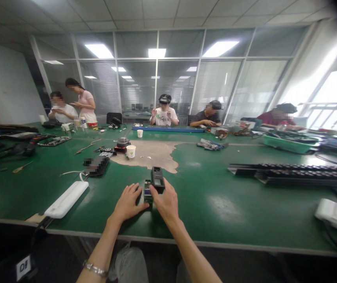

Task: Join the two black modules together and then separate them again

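Note:
In front of me on the green table, my right hand (167, 199) is closed around a black rectangular plastic housing (157, 177) with square openings in its face. Right beside it, to the left, stands a small green circuit board assembly (147, 188) with a purplish part. My right thumb reaches over to the board's edge. My left hand (129, 202) lies on the table with fingers spread, its thumb tip at the board's near end. Whether the board and housing are joined cannot be made out.
A white power strip (66, 199) lies front left, near a black device (96, 164). Paper cups (131, 151) stand ahead on a bare brown patch (159, 151). Metal rails (298, 175) and a green basket (289, 144) are at right. Several people sit or stand across the table.

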`<state>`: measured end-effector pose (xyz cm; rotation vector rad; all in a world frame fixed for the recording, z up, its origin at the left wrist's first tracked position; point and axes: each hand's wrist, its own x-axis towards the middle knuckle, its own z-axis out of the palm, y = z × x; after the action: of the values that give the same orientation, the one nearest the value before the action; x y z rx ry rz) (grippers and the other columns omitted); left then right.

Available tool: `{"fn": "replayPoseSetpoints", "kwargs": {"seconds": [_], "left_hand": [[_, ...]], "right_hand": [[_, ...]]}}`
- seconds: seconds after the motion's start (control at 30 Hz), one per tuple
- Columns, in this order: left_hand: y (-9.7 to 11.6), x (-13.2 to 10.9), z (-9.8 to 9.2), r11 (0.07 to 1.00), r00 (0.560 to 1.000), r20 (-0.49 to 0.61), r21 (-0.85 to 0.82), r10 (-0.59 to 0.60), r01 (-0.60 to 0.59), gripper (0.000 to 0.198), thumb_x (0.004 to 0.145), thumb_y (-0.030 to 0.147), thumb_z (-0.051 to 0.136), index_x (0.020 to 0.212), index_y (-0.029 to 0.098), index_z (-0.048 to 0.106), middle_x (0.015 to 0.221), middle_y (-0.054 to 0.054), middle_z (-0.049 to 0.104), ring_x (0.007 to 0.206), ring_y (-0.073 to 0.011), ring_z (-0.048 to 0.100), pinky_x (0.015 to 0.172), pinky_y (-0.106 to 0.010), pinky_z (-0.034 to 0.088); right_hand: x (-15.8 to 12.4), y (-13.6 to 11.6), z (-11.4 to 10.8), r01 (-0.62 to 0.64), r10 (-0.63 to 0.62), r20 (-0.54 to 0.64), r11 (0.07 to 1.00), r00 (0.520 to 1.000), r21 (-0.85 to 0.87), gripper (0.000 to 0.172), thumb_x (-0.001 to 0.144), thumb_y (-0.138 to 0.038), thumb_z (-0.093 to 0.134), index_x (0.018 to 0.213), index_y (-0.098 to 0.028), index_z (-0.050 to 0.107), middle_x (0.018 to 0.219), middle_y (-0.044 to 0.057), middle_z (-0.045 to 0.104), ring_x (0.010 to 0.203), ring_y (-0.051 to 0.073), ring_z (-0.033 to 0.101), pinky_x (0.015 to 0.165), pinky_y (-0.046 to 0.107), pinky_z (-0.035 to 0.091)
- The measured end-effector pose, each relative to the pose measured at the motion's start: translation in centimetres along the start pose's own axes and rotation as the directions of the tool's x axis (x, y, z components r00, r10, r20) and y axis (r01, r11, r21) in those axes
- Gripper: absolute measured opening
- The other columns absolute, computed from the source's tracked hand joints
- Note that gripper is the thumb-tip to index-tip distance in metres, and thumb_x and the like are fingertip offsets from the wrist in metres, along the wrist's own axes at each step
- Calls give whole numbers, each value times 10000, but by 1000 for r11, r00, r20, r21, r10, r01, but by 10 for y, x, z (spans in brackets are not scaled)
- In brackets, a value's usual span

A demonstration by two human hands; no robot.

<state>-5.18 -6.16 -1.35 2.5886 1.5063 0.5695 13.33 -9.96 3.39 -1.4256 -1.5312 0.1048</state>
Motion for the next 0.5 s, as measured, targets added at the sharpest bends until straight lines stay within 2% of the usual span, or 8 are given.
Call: {"fn": "replayPoseSetpoints", "kwargs": {"seconds": [0.13, 0.23, 0.5], "left_hand": [[0, 0, 0, 1000, 1000, 3, 9, -7, 7, 760, 841, 731, 470, 1421, 244, 412, 1512, -117, 360, 1407, -321, 292, 1156, -520, 206], [0, 1, 0, 1000, 1000, 7, 15, -5, 5, 765, 841, 748, 445, 1424, 253, 411, 1515, -115, 356, 1408, -323, 289, 1154, -526, 205], [0, 1, 0, 1000, 1000, 15, 8, -4, 4, 710, 851, 731, 452, 1412, 298, 424, 1514, -96, 360, 1404, -319, 298, 1149, -532, 203]], "right_hand": [[-6, 34, -10, -61, 64, 21, 991, 998, -116, 387, 849, -444, 546, 1117, -173, 610, 1035, 95, 659, 1026, 230, 583, 910, 326, 404], [-15, 50, -10, -87, 95, 41, 981, 995, -174, 368, 839, -439, 558, 1091, -179, 620, 1026, 89, 664, 1030, 235, 585, 914, 333, 404], [-23, 55, -5, -134, 156, 61, 951, 986, -277, 490, 809, -469, 590, 1184, -153, 600, 1139, 150, 642, 1174, 287, 533, 972, 377, 390]]}}
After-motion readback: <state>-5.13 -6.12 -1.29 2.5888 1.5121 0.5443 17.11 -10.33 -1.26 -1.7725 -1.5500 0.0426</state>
